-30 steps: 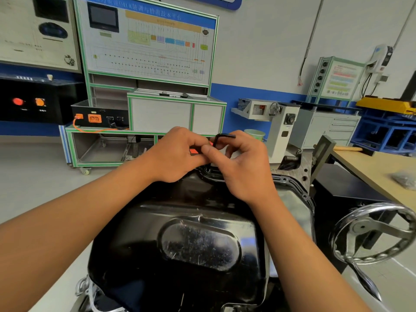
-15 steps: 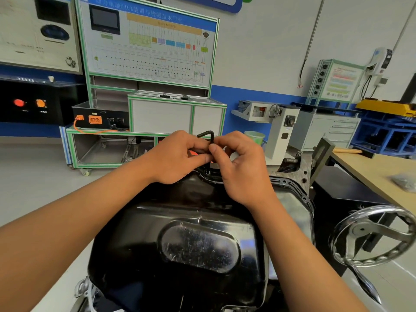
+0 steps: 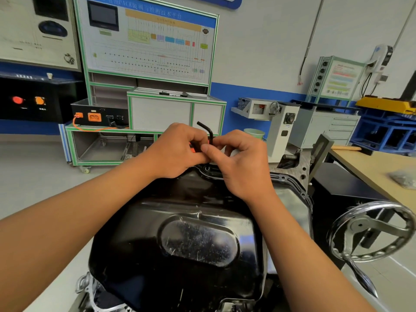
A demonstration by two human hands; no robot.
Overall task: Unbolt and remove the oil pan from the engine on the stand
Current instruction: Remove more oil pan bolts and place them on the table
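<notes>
Left hand and right hand pinch the hex key above a flange bolt at the oil pan's 12 o'clock edge. A tilted key could slip and round the socket.

Both forearms enter from the lower corners and meet at frame centre. Left hand and right hand, fingers curled, pinch the hex key.

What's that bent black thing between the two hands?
An L-shaped hex key, pinched by the left hand and the right hand, standing over the oil pan rim. The head view shows it.
</notes>
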